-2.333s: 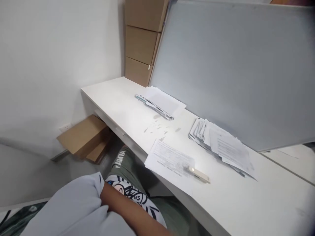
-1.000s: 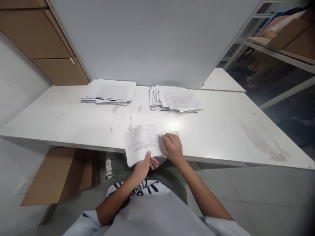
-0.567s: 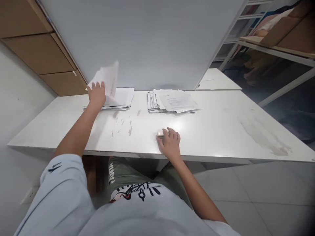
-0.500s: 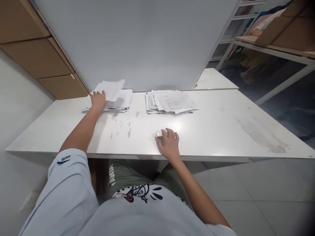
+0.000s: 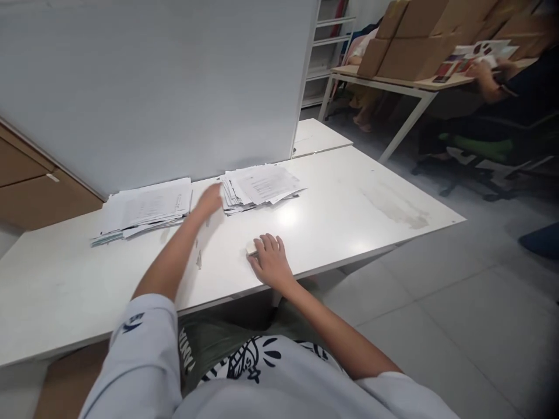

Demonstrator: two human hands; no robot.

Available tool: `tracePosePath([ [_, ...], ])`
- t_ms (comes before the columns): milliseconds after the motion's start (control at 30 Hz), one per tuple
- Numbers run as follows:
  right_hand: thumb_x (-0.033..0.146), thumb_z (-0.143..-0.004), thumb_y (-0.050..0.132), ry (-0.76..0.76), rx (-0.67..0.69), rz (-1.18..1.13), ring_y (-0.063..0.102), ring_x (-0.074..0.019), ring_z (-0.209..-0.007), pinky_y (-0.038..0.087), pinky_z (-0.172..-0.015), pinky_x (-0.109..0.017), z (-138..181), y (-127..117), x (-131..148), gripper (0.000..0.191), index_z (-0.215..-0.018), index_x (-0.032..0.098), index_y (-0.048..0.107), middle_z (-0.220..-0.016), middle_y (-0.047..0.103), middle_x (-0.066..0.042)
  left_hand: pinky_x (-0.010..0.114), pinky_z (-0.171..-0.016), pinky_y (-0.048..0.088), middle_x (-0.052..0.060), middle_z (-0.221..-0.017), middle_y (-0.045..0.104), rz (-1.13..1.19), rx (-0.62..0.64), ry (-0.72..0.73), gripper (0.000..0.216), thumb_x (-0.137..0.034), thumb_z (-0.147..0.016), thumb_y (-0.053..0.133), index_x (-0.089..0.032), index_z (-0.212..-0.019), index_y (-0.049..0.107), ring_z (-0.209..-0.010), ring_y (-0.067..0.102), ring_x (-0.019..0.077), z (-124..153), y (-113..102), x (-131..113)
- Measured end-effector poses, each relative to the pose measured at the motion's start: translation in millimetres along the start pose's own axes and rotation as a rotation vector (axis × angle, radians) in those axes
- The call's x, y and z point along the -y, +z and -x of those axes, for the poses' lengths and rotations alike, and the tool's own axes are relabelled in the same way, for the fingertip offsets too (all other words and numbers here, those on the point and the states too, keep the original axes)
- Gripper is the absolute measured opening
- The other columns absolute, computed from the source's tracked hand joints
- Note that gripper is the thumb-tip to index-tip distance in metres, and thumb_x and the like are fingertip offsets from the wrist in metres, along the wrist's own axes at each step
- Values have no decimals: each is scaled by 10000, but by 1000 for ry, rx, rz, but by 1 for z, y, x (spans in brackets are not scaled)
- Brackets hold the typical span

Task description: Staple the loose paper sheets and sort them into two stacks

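Note:
My right hand [image 5: 271,260] lies near the front edge of the white table [image 5: 349,203], its fingers curled over a small beige object [image 5: 251,247] of which only one end shows. My left hand [image 5: 209,198] is stretched out over the table between two paper piles and is smeared by motion, so its fingers do not show. The left pile [image 5: 144,206] lies flat beside it. Just to the right of that hand lies the right pile [image 5: 262,183], fanned out with a printed sheet on top.
A grey partition [image 5: 152,87] stands behind the piles, with brown cardboard boxes [image 5: 30,186] at its left. At the back right another person's hand [image 5: 484,73] works at a table stacked with cardboard boxes [image 5: 419,35]. Grey tiled floor lies to the right.
My left hand carried the printed sheet to the left pile, let it go there, and now swings right toward the other pile. My right hand stayed on the beige object. The view turned right.

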State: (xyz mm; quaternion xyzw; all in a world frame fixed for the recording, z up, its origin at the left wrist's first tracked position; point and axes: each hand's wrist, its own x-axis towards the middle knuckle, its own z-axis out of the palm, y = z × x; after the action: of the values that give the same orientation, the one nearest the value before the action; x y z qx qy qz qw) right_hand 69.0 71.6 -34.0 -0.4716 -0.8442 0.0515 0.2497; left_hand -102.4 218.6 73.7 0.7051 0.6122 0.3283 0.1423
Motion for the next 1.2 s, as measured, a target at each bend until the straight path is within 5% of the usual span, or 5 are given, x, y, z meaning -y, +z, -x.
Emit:
tracePosePath([
  [233,376,-946,469,16,0,-36,359,-339,-1373,194,-1172,-548,-2,3,0,455,-1331,136,493,-1390,509,-183,480,-1135,297,219,-1433,495,-328,321,334,426,-112,-857,546,-68,-1280,567,-1370,417,320,-18,112,-19],
  [433,331,-925,472,8,-17,-43,385,-333,-1354,203,-1175,-541,-3,4,0,386,-1246,129,542,-1354,533,-187,389,-1046,378,169,-1274,620,-497,330,533,402,-16,-882,410,-117,-1225,594,-1232,544,230,-17,137,-36],
  [900,348,-932,478,-9,-8,-50,378,-333,-1354,202,-1164,-552,-2,0,-2,420,-1297,143,505,-1374,522,-187,367,-874,425,158,-974,674,-415,183,536,248,-94,-879,460,-139,-1014,664,-948,599,227,9,108,-37],
  [1033,348,-932,491,-5,-2,-48,379,-324,-1356,199,-1168,-533,-1,-2,-1,428,-1309,146,500,-1369,524,-178,370,-893,431,134,-1076,630,-340,-41,447,288,-157,-942,396,-181,-1099,637,-1011,584,235,13,67,-39],
  [1200,353,-937,484,-7,-31,-74,368,-331,-1362,188,-1174,-528,-1,-1,-3,436,-1317,140,503,-1367,528,-171,329,-983,413,100,-1167,562,-55,-544,153,256,-247,-951,491,-192,-1190,563,-1112,554,218,18,-10,-34],
])
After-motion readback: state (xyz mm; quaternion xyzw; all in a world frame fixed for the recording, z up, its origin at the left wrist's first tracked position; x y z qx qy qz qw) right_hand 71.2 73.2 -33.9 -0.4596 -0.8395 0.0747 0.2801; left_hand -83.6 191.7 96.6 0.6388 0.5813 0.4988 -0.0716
